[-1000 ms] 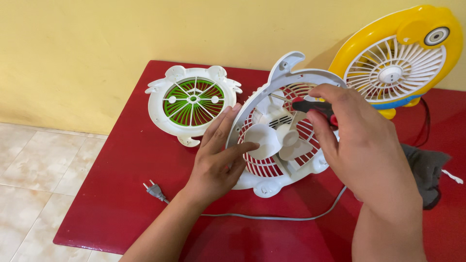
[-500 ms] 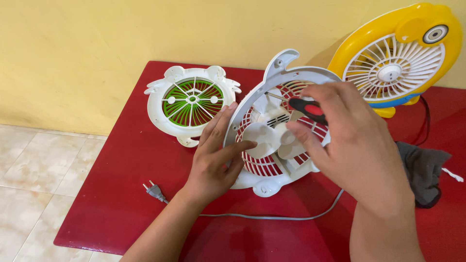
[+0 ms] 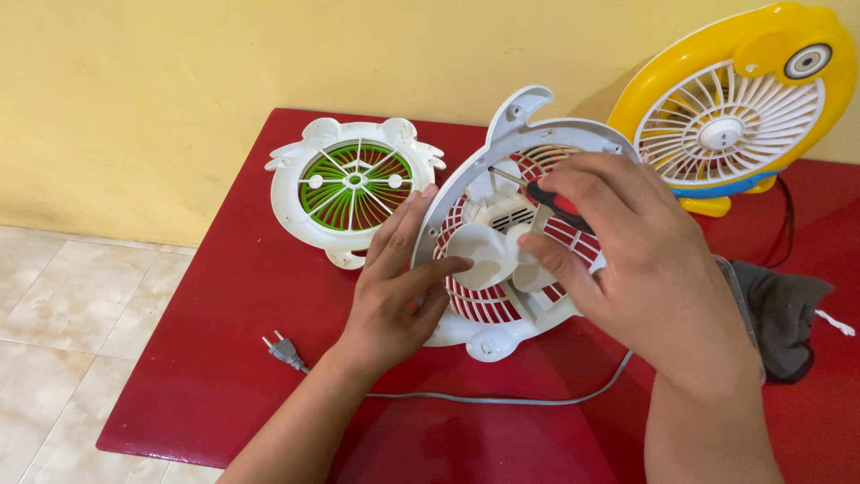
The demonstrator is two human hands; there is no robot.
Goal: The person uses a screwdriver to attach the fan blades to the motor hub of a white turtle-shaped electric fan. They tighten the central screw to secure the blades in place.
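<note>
A white fan shell with a red grille (image 3: pixel 488 309) stands tilted on the red table (image 3: pixel 233 341). My left hand (image 3: pixel 394 287) grips its left rim, thumb resting on a white blade (image 3: pixel 479 253). My right hand (image 3: pixel 632 260) holds a screwdriver with a red and black handle (image 3: pixel 555 204). The metal tip points to the upper left inside of the shell, near the rim. My right fingers also touch the blade hub.
A white front cover with a green grille (image 3: pixel 356 188) lies flat at the back left. A yellow fan (image 3: pixel 743 103) stands against the wall at the back right. A grey cloth (image 3: pixel 788 314) lies at the right. A grey cord and plug (image 3: pixel 285 350) trail along the front.
My right hand has shifted left and down a little, bringing the screwdriver tip closer to the shell's upper left rim. My left hand stays on the shell.
</note>
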